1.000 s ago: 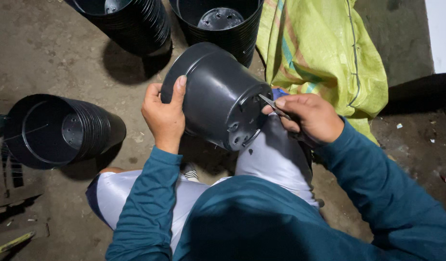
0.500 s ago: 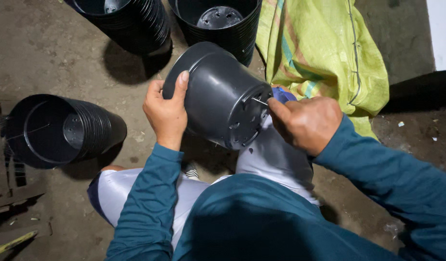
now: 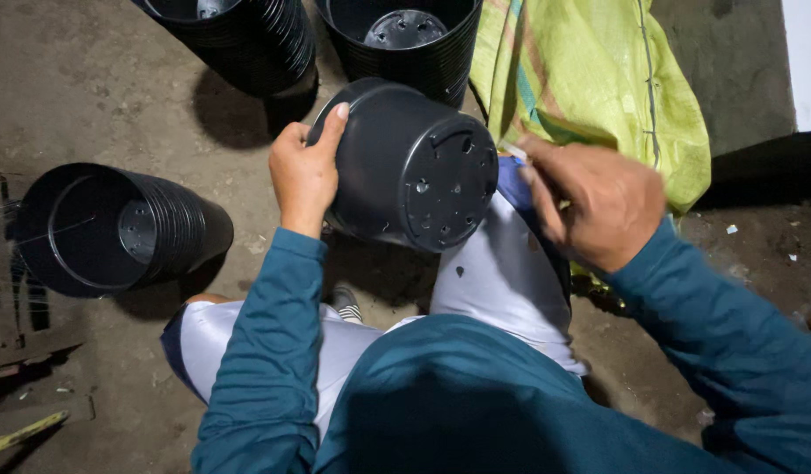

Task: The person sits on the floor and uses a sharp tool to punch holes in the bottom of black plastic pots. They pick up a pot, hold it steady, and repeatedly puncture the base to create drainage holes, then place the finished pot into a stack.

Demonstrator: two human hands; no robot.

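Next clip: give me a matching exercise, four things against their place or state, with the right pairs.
Things:
1. black pot
2. stack of pots
3. yellow-green sack
4. right hand

Places or states:
A. lying on its side on the ground, mouth open to the left
B. crumpled on the ground at upper right
C. held tilted by the left hand, holed base toward the camera
D. raised beside the pot's base, blurred

Pairs: 1-C, 2-A, 3-B, 4-D

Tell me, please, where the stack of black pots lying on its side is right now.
The stack of black pots lies on the floor at the left of the head view, beyond the left hand.
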